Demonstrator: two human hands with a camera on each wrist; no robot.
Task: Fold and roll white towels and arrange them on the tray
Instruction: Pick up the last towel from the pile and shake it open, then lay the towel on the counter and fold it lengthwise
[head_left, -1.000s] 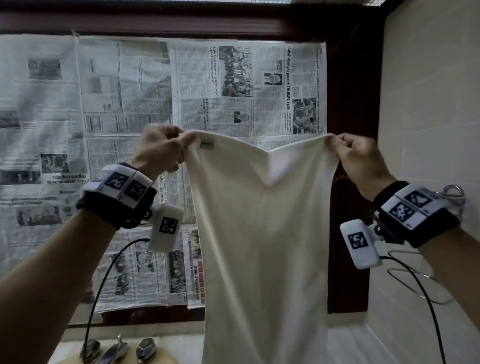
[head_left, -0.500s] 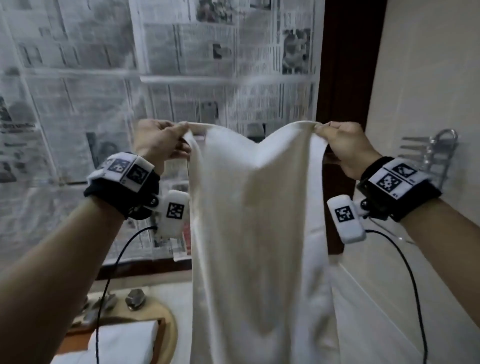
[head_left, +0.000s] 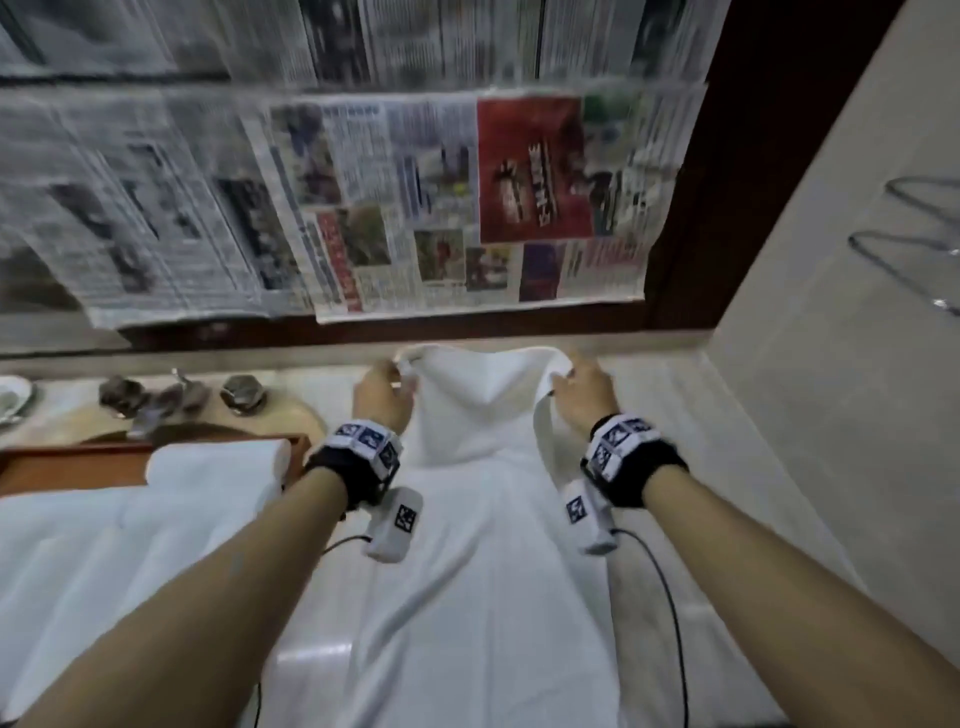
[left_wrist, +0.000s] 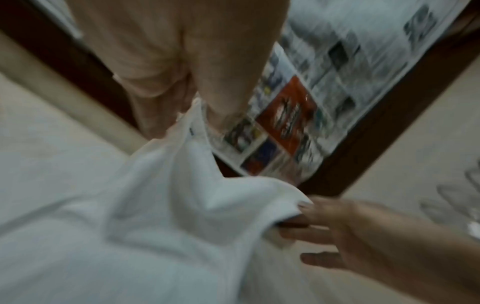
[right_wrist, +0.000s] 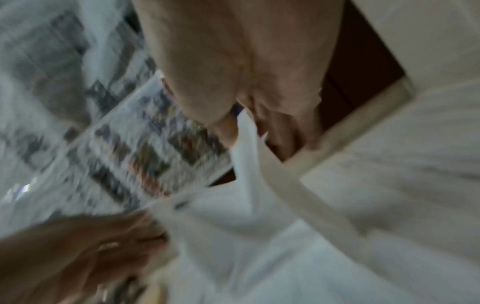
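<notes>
Firstly, left hand (head_left: 382, 397): pinching the far left corner of the white towel (head_left: 467, 545) between thumb and fingers, held low over the tabletop (head_left: 691, 441); the same corner seen pinched in the left wrist view (left_wrist: 192, 123).
Right hand (head_left: 584, 397): pinching the far right corner of the towel, fingers curled round the hem, level with the left hand; seen also in the right wrist view (right_wrist: 259, 92).
White towel: stretched between both hands at its far edge, sagging in the middle there, the rest lying long and flat on the tabletop and running back between the forearms toward the near edge of the head view.
Wrist bands: black, with white marker blocks, one on each wrist, cables trailing over the towel.
Tray (head_left: 62, 462): wooden, brown, left of the left forearm, well apart from the spread towel.
Rolled towel (head_left: 218, 470): white, at the tray's right end, just beside the left wrist.
More white cloth (head_left: 78, 545): lying on the near left of the tabletop, in front of the tray.
Tap fittings (head_left: 171, 397): dark metal, behind the tray, blurred.
Newspaper sheets (head_left: 415, 197): covering the dark-framed pane beyond the tabletop, blurred.
Wire rack (head_left: 914, 260): on the right wall, clear of both hands.
</notes>
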